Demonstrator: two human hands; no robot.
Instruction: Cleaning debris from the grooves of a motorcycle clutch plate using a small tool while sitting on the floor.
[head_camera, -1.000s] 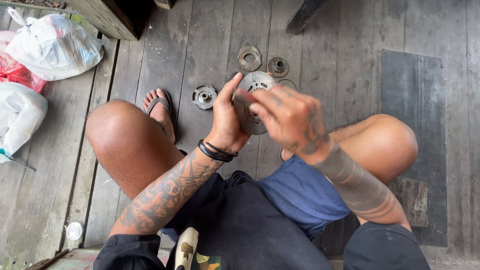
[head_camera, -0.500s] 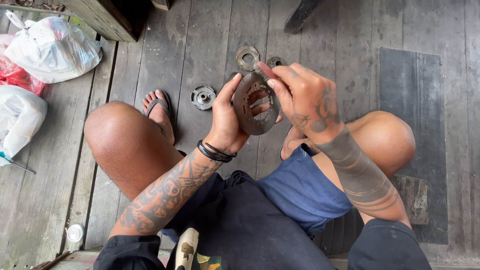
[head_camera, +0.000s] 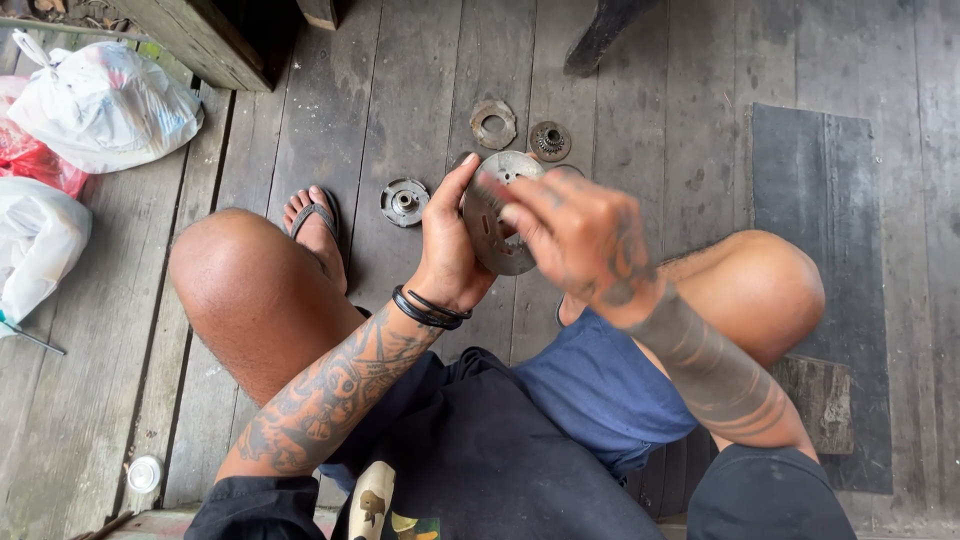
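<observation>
I sit with knees apart over a dark plank floor. My left hand grips a round grey metal disc with small holes, holding it upright by its left rim. My right hand is blurred with motion and lies across the disc's face, fingers on its right side. On the floor beyond the disc lie three small round metal parts: a hub-like piece, a rusty ring and a small toothed piece.
Plastic bags, white and red, sit at the left. My sandalled foot rests near the hub-like piece. A dark mat covers the floor at the right. A small round cap lies at the lower left.
The disc has been turned in my hands from nearly flat-on to edge-tilted. My right hand has slid across its face and is now blurred with motion.
</observation>
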